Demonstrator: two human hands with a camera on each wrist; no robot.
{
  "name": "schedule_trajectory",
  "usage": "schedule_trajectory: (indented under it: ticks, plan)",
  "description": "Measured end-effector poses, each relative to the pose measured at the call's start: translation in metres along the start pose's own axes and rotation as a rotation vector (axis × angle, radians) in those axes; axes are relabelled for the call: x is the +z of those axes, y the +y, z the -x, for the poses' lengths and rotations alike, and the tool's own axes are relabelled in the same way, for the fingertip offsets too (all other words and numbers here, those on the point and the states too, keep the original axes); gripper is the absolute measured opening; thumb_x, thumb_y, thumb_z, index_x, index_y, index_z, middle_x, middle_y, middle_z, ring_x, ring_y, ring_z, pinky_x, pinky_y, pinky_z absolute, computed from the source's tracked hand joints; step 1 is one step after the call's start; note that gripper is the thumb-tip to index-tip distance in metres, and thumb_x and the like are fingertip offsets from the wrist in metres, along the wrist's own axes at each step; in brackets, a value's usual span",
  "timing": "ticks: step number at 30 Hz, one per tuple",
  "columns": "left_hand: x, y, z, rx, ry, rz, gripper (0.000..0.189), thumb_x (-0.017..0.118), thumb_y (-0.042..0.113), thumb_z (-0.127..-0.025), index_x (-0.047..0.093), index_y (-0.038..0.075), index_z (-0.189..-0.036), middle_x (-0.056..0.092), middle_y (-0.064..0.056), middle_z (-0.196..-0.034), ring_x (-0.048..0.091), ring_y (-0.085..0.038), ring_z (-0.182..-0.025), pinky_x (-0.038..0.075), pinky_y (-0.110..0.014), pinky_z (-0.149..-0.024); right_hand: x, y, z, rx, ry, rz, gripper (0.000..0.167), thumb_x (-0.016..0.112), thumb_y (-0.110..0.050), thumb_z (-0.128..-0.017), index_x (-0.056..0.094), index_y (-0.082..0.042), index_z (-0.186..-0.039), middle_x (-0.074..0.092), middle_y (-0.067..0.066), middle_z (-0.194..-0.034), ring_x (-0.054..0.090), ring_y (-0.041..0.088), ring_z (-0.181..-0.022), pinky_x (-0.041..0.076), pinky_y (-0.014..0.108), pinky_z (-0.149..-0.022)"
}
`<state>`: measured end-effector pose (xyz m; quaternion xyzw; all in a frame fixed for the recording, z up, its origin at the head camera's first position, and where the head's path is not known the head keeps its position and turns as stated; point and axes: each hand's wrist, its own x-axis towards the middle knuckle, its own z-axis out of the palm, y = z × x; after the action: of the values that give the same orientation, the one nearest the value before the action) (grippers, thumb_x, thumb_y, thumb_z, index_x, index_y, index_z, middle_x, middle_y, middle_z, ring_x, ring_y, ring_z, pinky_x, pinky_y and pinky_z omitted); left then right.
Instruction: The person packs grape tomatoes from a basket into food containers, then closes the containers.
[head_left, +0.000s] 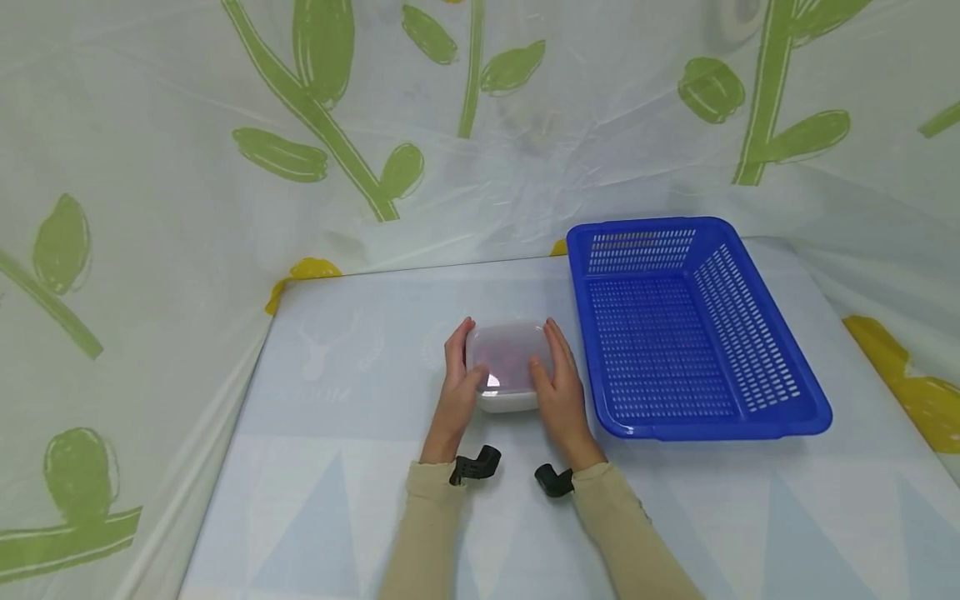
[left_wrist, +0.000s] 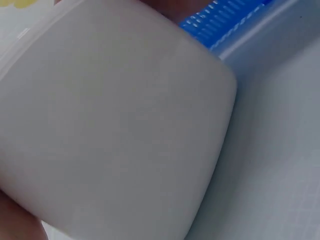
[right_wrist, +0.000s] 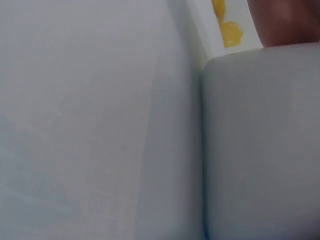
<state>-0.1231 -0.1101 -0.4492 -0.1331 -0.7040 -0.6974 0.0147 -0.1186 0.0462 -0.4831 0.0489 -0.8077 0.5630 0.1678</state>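
A square white food container (head_left: pixel 507 403) with a translucent lid (head_left: pixel 512 342) sits between both hands on the table; something pinkish shows faintly through the lid. My left hand (head_left: pixel 456 402) grips its left side, thumb over the lid's edge. On the opposite side my right hand (head_left: pixel 564 402) holds it the same way. The left wrist view is mostly filled by the container's smooth white wall (left_wrist: pixel 115 120), with a bit of a finger (left_wrist: pixel 20 220) at lower left. In the right wrist view the wall (right_wrist: pixel 265 140) stands close against the table surface, with a finger (right_wrist: pixel 285 22) above it.
To the right of the hands stands a blue plastic basket (head_left: pixel 712 432) with slotted walls and base. The table (head_left: pixel 322 500) has a pale cover with light blue triangles. A white curtain (head_left: pixel 187 183) with green leaf prints hangs behind and at the sides.
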Motion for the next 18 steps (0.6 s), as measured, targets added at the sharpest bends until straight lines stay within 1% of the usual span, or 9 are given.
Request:
schedule_trajectory:
  ticks: [3,4,7,9,11,13,15,16,18]
  plan:
    - [0.004,0.0,0.0,0.041,0.022,-0.069,0.059,0.039,-0.006,-0.085,0.019,0.004,-0.14,0.015,-0.015,-0.14,0.017,-0.029,-0.13,0.016,-0.049,-0.104,-0.001,0.002,-0.003,-0.014,0.005,0.013,0.049,0.046,-0.021,-0.093,0.032,-0.013,-0.139,0.027,-0.001,-0.144,0.021,0.013,-0.131,0.019,0.038,-0.106]
    - [0.005,0.0,0.0,0.05,0.029,-0.09,0.058,0.04,-0.005,-0.086,0.02,0.003,-0.139,0.015,-0.017,-0.14,0.018,-0.03,-0.129,0.017,-0.05,-0.104,-0.001,0.003,-0.003,-0.02,0.007,0.016,0.049,0.046,-0.02,-0.092,0.032,-0.012,-0.139,0.028,0.0,-0.143,0.021,0.014,-0.131,0.019,0.039,-0.106]
    - [0.006,-0.002,0.0,0.07,0.043,-0.135,0.054,0.04,-0.004,-0.088,0.023,0.001,-0.139,0.016,-0.018,-0.138,0.019,-0.029,-0.128,0.017,-0.05,-0.103,-0.002,0.002,-0.004,-0.025,0.003,0.011,0.049,0.047,-0.017,-0.092,0.033,-0.013,-0.138,0.028,0.001,-0.143,0.022,0.013,-0.131,0.019,0.038,-0.106]
    - [0.006,-0.005,-0.001,0.082,0.042,-0.134,0.052,0.039,-0.003,-0.089,0.024,0.0,-0.138,0.017,-0.017,-0.139,0.018,-0.027,-0.129,0.016,-0.051,-0.103,-0.002,0.002,-0.004,-0.024,-0.004,0.006,0.05,0.047,-0.016,-0.092,0.032,-0.015,-0.139,0.027,0.001,-0.144,0.021,0.013,-0.131,0.018,0.038,-0.107]
    - [0.005,-0.012,-0.003,0.091,0.04,-0.143,0.051,0.039,-0.002,-0.09,0.024,0.001,-0.139,0.017,-0.014,-0.141,0.018,-0.024,-0.13,0.016,-0.049,-0.104,-0.002,0.0,-0.003,-0.022,-0.01,0.007,0.051,0.047,-0.016,-0.091,0.031,-0.015,-0.139,0.026,-0.001,-0.144,0.02,0.012,-0.131,0.018,0.036,-0.107]
    - [0.003,-0.02,-0.004,0.096,0.042,-0.172,0.051,0.039,0.002,-0.092,0.024,0.005,-0.14,0.019,-0.009,-0.143,0.018,-0.019,-0.131,0.016,-0.046,-0.105,-0.002,0.0,-0.004,-0.027,-0.01,0.026,0.051,0.047,-0.016,-0.091,0.031,-0.013,-0.139,0.026,0.0,-0.144,0.021,0.012,-0.131,0.019,0.036,-0.107]
    - [0.002,-0.028,-0.005,0.091,0.048,-0.208,0.05,0.039,0.006,-0.093,0.025,0.011,-0.141,0.021,-0.005,-0.144,0.018,-0.015,-0.132,0.017,-0.043,-0.106,-0.002,0.0,-0.004,-0.035,-0.007,0.062,0.051,0.047,-0.016,-0.09,0.032,-0.01,-0.139,0.027,0.0,-0.144,0.022,0.013,-0.131,0.02,0.035,-0.106]
    - [0.002,-0.031,-0.005,0.092,0.053,-0.232,0.05,0.039,0.008,-0.093,0.025,0.012,-0.141,0.022,-0.003,-0.144,0.019,-0.013,-0.131,0.018,-0.042,-0.106,-0.002,0.0,-0.004,-0.039,-0.006,0.083,0.051,0.047,-0.016,-0.09,0.033,-0.009,-0.138,0.027,0.001,-0.144,0.023,0.014,-0.131,0.02,0.035,-0.106]
    - [0.001,-0.034,-0.004,0.098,0.063,-0.273,0.048,0.038,0.012,-0.094,0.027,0.013,-0.141,0.024,-0.003,-0.144,0.02,-0.013,-0.131,0.019,-0.042,-0.106,-0.002,0.0,-0.003,-0.045,-0.01,0.118,0.05,0.047,-0.016,-0.09,0.033,-0.007,-0.138,0.028,0.001,-0.143,0.024,0.014,-0.131,0.021,0.034,-0.106]
